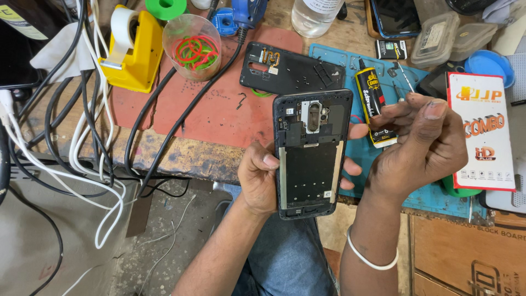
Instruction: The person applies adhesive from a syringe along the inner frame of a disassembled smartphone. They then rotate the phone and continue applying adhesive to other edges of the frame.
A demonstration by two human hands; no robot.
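Two hands work above the worktop [219,118] edge: the left hand [260,178] grips an opened phone frame [311,153] upright, back exposed, while the right hand [422,137] hovers beside it, fingers curled loosely, seemingly empty. Inspection seems the step in hand; the glue tube [374,101] and back cover [290,71] lie just beyond, so any next move calls for a steady frame.

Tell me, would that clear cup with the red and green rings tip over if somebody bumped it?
Probably yes. The clear plastic cup looks thin and light, holding only a few rubber bands, so a nudge could slide or topple it. It would likely roll afterwards, being round, though cables beside it might stop it.
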